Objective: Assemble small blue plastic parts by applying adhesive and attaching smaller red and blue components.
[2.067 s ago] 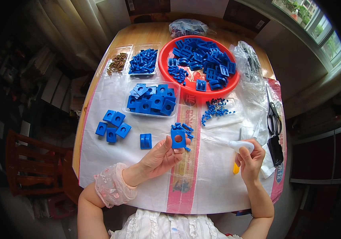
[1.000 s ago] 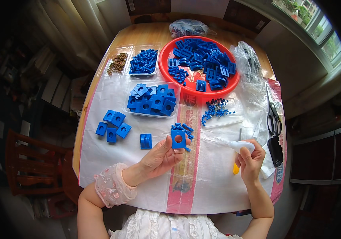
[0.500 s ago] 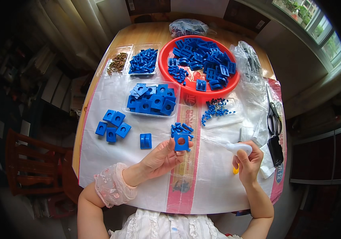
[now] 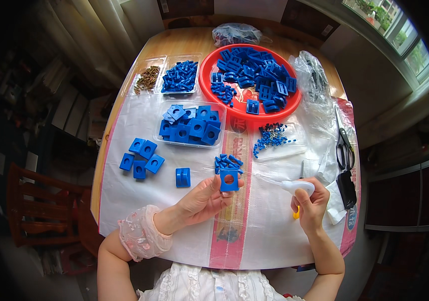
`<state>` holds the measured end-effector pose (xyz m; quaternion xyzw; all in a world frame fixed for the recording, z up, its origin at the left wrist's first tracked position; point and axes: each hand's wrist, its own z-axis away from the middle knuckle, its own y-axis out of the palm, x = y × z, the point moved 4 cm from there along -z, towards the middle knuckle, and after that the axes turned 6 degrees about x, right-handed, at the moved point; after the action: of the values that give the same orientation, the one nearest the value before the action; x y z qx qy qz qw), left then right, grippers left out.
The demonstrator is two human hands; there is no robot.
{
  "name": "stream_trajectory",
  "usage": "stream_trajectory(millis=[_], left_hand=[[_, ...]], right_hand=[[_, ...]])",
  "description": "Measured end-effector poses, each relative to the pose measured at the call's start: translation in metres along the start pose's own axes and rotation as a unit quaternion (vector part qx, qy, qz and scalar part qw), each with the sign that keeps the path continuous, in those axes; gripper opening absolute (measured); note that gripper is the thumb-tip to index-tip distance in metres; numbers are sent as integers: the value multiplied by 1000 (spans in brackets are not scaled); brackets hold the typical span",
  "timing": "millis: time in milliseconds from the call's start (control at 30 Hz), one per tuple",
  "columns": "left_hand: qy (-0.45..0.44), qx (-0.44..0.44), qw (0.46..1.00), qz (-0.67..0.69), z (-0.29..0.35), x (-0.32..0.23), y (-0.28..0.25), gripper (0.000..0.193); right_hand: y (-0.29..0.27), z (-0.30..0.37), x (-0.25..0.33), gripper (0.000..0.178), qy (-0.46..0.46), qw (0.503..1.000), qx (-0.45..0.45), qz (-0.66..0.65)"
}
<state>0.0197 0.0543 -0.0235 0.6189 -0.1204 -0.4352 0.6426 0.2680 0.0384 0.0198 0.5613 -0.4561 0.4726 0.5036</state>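
My left hand [image 4: 205, 201] pinches a blue square plastic piece [image 4: 229, 186] with a round hole, held up over the striped cloth. In my right hand [image 4: 311, 204] is a small white glue bottle [image 4: 297, 187], tilted with its thin nozzle toward the blue piece but apart from it. Just behind the held piece lies a small heap of blue pegs [image 4: 227, 163]. To the left of my left hand a ridged blue block [image 4: 183, 177] rests alone, and farther left are several blue square pieces with holes [image 4: 139, 169].
A red basin [image 4: 205, 89] of blue parts stands at the back. Clear trays hold square pieces [image 4: 183, 133], blue pegs [image 4: 180, 78] and brass-coloured screws [image 4: 148, 79]. Tiny blue beads [image 4: 270, 139] lie scattered, with black scissors [image 4: 344, 150] at the right and a yellow cap [image 4: 296, 213] below my right hand.
The glue bottle in my right hand has shifted slightly to the left. The blue square piece in my left hand has barely moved.
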Motion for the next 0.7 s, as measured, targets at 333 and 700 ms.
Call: stream_trajectory(millis=[333,700], left_hand=[[-3,-6,1000,-9,0,-1,0,53],[0,-9,1000,-8,0,-1,0,53]], right_hand=[[0,0,0,18,1,1000,-3,-4],[0,0,1,18,9,1000,-1,-4]])
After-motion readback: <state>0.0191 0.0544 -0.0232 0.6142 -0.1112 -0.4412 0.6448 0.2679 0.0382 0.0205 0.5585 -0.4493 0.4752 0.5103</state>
